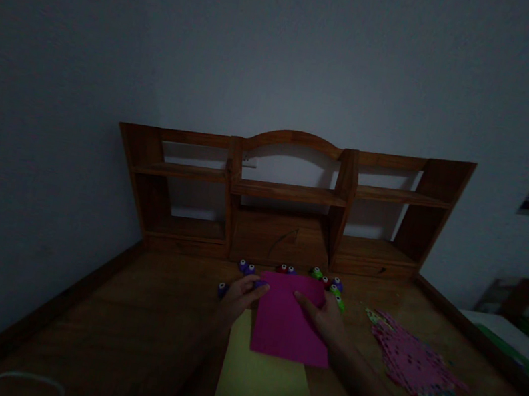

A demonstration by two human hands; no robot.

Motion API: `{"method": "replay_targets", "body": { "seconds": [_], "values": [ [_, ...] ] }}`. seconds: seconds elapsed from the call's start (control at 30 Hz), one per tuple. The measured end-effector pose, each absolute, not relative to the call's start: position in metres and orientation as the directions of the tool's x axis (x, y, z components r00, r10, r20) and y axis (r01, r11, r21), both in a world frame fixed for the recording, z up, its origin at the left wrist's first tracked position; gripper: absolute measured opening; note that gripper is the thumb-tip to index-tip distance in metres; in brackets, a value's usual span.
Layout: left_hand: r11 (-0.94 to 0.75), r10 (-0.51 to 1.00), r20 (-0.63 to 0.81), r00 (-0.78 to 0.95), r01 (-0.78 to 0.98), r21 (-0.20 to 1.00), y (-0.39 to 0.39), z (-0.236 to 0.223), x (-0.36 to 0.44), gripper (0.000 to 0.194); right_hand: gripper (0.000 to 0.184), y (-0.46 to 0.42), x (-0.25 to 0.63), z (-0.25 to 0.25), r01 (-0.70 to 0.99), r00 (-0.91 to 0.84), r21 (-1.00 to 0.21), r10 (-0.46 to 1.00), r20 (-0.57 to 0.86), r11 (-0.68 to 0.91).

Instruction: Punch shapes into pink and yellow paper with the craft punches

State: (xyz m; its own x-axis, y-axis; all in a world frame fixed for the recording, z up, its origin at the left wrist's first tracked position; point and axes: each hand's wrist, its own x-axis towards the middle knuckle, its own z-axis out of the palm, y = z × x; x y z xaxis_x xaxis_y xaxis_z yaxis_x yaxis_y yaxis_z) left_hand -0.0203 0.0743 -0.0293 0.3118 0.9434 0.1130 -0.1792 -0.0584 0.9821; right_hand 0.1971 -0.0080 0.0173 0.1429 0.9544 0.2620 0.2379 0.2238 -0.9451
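Observation:
A magenta sheet of paper (286, 327) lies on the wooden desk (119, 336), on top of a yellow sheet (254, 382). My left hand (240, 297) rests at the magenta sheet's upper left corner, its fingers bent over a small purple punch (259, 284); whether it grips the punch is unclear in the dim light. My right hand (325, 320) lies on the sheet's right edge with its fingers stretched flat on the paper. Several small coloured craft punches (317, 276) stand in a row just behind the sheet.
A wooden hutch with shelves (290, 195) stands at the back of the desk against the wall. A pile of punched pink paper strips (412, 364) lies to the right. A white cable (21, 380) shows at the lower left.

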Motion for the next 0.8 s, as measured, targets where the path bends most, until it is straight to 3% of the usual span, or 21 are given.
{"method": "replay_targets", "body": {
  "seconds": [0.23, 0.53, 0.8],
  "values": [
    [-0.077, 0.957, 0.122, 0.264, -0.176, 0.981, 0.0731, -0.0306, -0.0187, 0.044, 0.037, -0.0090, 0.1965, 0.0203, 0.207, 0.102, -0.969, 0.982, 0.160, 0.136],
    [-0.118, 0.959, 0.157, 0.234, -0.171, 0.978, 0.0726, -0.0311, -0.0172, 0.041, 0.036, -0.0086, 0.1976, 0.0185, 0.235, 0.108, -0.954, 0.971, 0.213, 0.183],
    [-0.067, 0.963, 0.104, 0.249, -0.155, 0.986, 0.0776, -0.0321, -0.0172, 0.044, 0.038, -0.0051, 0.1997, 0.0115, 0.192, 0.101, -0.964, 0.974, 0.205, 0.183]
  ]
}}
